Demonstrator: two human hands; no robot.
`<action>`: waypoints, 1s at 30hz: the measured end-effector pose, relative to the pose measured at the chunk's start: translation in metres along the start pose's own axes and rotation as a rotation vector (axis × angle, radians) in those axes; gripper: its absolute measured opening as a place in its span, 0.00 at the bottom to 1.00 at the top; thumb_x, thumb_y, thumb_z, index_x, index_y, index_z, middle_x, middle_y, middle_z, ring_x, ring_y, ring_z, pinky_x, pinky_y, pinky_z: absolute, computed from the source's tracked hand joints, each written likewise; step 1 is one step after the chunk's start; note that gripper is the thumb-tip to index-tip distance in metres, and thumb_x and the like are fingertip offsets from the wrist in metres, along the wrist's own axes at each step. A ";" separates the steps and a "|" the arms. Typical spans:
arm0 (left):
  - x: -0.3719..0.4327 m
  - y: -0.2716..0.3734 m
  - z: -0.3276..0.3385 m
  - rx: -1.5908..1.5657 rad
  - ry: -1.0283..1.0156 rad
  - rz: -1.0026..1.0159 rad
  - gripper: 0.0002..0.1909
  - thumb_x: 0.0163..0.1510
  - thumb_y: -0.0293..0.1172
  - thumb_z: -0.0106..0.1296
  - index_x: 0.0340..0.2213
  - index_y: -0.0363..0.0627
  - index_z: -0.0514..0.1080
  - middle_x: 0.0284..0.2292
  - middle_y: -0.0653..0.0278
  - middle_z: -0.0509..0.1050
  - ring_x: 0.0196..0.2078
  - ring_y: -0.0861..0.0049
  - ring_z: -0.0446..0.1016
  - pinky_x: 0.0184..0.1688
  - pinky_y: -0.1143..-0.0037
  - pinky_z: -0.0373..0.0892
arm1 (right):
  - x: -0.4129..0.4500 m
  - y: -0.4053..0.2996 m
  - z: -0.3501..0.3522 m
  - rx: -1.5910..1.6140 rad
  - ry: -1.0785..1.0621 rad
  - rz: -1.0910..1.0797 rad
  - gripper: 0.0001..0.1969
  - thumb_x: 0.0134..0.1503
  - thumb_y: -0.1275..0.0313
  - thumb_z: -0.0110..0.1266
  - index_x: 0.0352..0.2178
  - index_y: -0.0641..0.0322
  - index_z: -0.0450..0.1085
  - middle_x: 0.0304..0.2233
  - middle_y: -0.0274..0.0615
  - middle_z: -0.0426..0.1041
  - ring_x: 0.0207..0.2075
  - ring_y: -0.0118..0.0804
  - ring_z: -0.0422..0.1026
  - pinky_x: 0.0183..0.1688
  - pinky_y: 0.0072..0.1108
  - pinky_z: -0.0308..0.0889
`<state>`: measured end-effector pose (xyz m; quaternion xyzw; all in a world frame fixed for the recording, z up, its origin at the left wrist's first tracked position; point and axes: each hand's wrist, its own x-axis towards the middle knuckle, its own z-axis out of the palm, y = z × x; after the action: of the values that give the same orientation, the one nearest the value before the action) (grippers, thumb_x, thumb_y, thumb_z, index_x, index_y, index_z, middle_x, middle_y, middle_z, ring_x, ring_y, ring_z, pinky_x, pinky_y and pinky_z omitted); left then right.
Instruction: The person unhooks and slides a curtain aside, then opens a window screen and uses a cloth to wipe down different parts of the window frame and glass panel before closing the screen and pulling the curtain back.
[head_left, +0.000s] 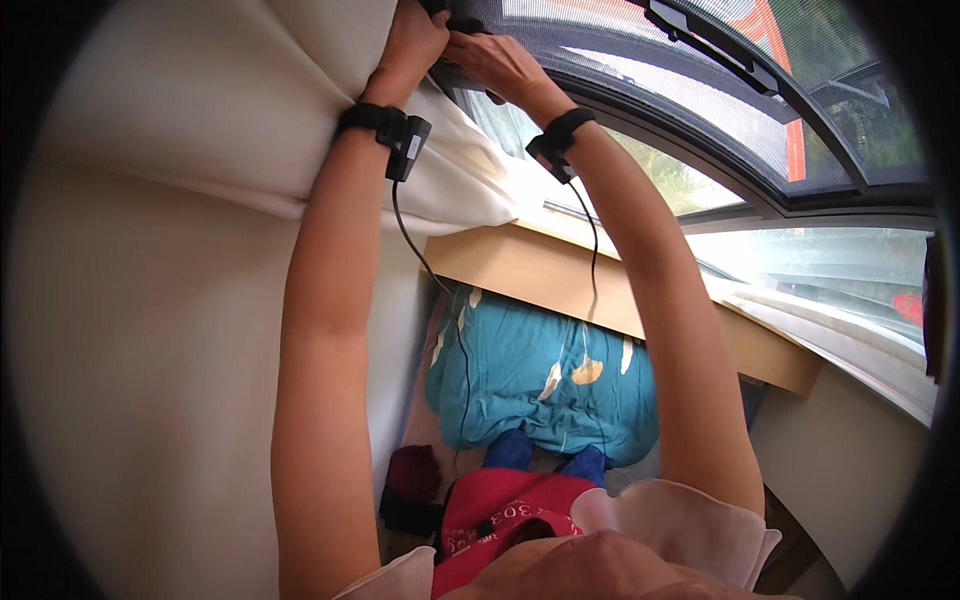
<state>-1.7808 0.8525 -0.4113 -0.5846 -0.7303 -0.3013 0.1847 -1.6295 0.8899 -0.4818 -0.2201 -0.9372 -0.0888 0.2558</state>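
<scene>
Both of my arms reach up to the corner of a dark-framed window at the top of the view. There my left hand (416, 41) has its fingers bent at the frame, beside a cream curtain (225, 90). Close against it, my right hand (499, 66) has its fingertips on a dark part near the same corner. What the fingers grip is too dark and too covered to make out. A mesh window screen (675, 97) in a black frame stretches right of my hands. The curtain's lower edge hangs bunched below my left wrist.
Below the window runs a light wooden ledge (540, 262). A teal patterned quilt (547, 375) lies under it, before my blue-covered feet (510, 450). Black wrist devices (409, 146) trail thin cables downward. A plain wall (150, 375) stands left; a dark red cloth (414, 472) lies beside my feet.
</scene>
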 end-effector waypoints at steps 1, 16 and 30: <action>0.005 0.005 -0.009 -0.062 -0.155 -0.082 0.34 0.52 0.40 0.64 0.49 0.19 0.68 0.46 0.24 0.72 0.55 0.42 0.71 0.61 0.60 0.64 | -0.003 0.003 -0.002 -0.009 -0.107 0.037 0.19 0.55 0.78 0.55 0.49 0.53 0.70 0.42 0.39 0.72 0.38 0.44 0.78 0.36 0.31 0.76; 0.004 0.017 0.001 -0.141 -0.139 -0.068 0.29 0.50 0.41 0.66 0.40 0.20 0.73 0.42 0.25 0.74 0.52 0.39 0.72 0.58 0.59 0.65 | -0.072 0.042 -0.015 -0.140 0.012 -0.050 0.17 0.61 0.74 0.52 0.52 0.56 0.67 0.41 0.38 0.68 0.40 0.33 0.76 0.37 0.23 0.76; 0.019 -0.018 0.009 -0.015 -0.326 -0.006 0.37 0.53 0.55 0.61 0.40 0.22 0.72 0.38 0.31 0.77 0.46 0.38 0.76 0.50 0.57 0.72 | -0.205 0.071 -0.110 -0.076 0.013 0.223 0.16 0.54 0.78 0.60 0.44 0.54 0.67 0.40 0.37 0.69 0.40 0.42 0.76 0.41 0.27 0.80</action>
<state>-1.8026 0.8702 -0.4101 -0.6249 -0.7501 -0.2085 0.0584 -1.3901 0.8467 -0.4909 -0.3320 -0.9011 -0.0964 0.2615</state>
